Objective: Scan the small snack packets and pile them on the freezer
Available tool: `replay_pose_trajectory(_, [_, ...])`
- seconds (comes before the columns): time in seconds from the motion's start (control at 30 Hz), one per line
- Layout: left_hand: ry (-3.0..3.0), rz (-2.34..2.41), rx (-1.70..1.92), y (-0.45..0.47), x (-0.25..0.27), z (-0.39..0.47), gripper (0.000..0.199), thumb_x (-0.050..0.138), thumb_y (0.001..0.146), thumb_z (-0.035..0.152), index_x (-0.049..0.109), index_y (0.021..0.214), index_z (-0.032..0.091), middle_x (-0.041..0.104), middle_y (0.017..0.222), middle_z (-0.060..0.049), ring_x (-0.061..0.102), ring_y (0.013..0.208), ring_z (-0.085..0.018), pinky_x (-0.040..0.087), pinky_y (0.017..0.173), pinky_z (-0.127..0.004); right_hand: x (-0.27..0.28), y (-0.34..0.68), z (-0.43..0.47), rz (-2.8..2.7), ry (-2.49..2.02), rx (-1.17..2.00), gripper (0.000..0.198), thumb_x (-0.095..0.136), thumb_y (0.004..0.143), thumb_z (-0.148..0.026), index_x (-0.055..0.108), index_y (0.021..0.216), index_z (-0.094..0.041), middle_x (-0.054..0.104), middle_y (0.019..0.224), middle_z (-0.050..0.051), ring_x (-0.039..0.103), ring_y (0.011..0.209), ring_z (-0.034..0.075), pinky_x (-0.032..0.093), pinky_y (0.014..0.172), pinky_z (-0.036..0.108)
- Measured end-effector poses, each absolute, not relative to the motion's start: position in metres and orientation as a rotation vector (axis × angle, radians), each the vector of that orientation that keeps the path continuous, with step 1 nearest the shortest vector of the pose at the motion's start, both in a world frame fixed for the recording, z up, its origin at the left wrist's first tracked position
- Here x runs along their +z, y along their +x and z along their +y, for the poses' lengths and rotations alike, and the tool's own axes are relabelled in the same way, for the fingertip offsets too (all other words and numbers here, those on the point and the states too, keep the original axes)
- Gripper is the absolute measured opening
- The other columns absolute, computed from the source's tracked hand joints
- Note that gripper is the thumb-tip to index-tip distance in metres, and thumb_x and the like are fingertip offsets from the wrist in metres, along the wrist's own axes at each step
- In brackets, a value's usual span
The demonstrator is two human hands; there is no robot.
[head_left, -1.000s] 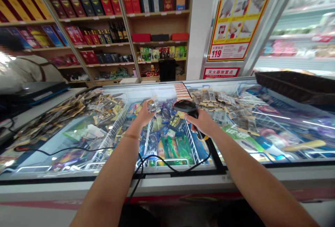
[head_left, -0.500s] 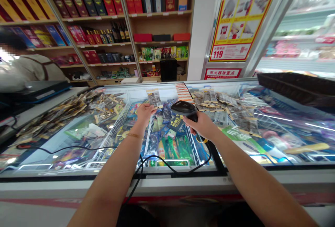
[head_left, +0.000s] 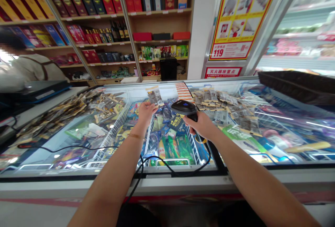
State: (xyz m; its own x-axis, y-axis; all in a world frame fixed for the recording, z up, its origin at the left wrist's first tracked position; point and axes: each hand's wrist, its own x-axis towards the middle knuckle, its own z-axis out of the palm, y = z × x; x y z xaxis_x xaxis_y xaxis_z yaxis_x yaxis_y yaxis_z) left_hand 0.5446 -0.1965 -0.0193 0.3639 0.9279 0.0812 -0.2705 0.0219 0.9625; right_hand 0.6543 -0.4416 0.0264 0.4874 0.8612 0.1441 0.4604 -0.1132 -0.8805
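Note:
My left hand (head_left: 147, 112) pinches the lower edge of a small clear snack packet (head_left: 155, 96), held up over the glass-topped freezer (head_left: 167, 181). Wrapped round the handle of a black barcode scanner (head_left: 184, 107) is my right hand (head_left: 200, 124); a blue light shows on the scanner's top and its head points left toward the packet, apart from it. The scanner's black cable (head_left: 170, 167) loops down and runs left over the glass. More such packets lie in a long pile (head_left: 60, 113) on the left and another pile (head_left: 227, 106) on the right.
Under the glass, white wire baskets (head_left: 193, 146) hold bagged frozen goods. A dark tray (head_left: 295, 87) rests at the freezer's right rear. At far left a person (head_left: 36, 67) stands by a black device (head_left: 39, 91). Behind are shelves (head_left: 159, 12) of boxes and bottles.
The blue light on top of the scanner has come on. Packet and scanner stay in my hands, almost in the same places; the packet seems to have shifted very slightly.

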Motion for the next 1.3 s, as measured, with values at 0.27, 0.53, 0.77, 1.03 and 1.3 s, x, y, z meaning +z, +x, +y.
replay_pose_trajectory(0.27, [1.163, 0.803, 1.092, 0.542, -0.021, -0.197, 0.036, 0.082, 0.067, 0.025, 0.048, 0.079, 0.02, 0.059, 0.067, 0.003, 0.066, 0.07, -0.013, 0.056, 0.073, -0.029, 0.027, 0.663, -0.44, -1.0, -1.658, 0.59, 0.024, 0.067, 0.086, -0.037, 0.057, 0.074, -0.02, 0.061, 0.049, -0.001, 0.055, 0.037, 0.013, 0.045, 0.042, 0.024])
replay_pose_trajectory(0.53, [1.163, 0.84, 0.861, 0.6, 0.008, -0.223, 0.028, 0.081, 0.064, 0.017, 0.053, 0.068, 0.017, 0.056, 0.056, 0.003, 0.055, 0.054, -0.008, 0.035, 0.05, -0.018, 0.05, 0.726, -0.476, -0.738, -1.555, 0.547, 0.023, 0.07, 0.086, -0.032, 0.057, 0.075, -0.017, 0.065, 0.059, 0.001, 0.056, 0.037, 0.012, 0.045, 0.036, 0.023])
replay_pose_trajectory(0.77, [1.219, 0.624, 0.616, 0.717, 0.035, -0.296, 0.022, 0.08, 0.071, 0.007, 0.059, 0.071, 0.014, 0.064, 0.064, -0.001, 0.063, 0.059, -0.009, 0.051, 0.065, -0.021, 0.056, 0.795, -0.552, -0.37, -1.591, 0.369, 0.017, 0.07, 0.085, -0.025, 0.058, 0.078, -0.015, 0.064, 0.058, 0.001, 0.055, 0.035, 0.011, 0.045, 0.034, 0.023])
replay_pose_trajectory(1.03, [1.308, 0.67, 0.488, 0.808, 0.032, -0.369, 0.016, 0.074, 0.082, 0.012, 0.058, 0.079, 0.015, 0.065, 0.067, -0.004, 0.07, 0.072, -0.014, 0.056, 0.074, -0.028, 0.045, 0.814, -0.579, -0.301, -1.555, 0.359, 0.017, 0.068, 0.088, -0.023, 0.056, 0.078, -0.016, 0.063, 0.058, -0.001, 0.054, 0.035, 0.011, 0.043, 0.033, 0.022])
replay_pose_trajectory(1.3, [1.724, 0.687, 0.774, 0.77, 0.024, -0.319, 0.006, 0.068, 0.081, 0.022, 0.066, 0.083, 0.016, 0.071, 0.085, -0.007, 0.07, 0.083, -0.021, 0.053, 0.077, -0.033, 0.047, 0.794, -0.544, -0.387, -1.577, 0.419, 0.02, 0.074, 0.084, -0.026, 0.058, 0.078, -0.016, 0.064, 0.058, 0.0, 0.056, 0.036, 0.012, 0.045, 0.034, 0.022])
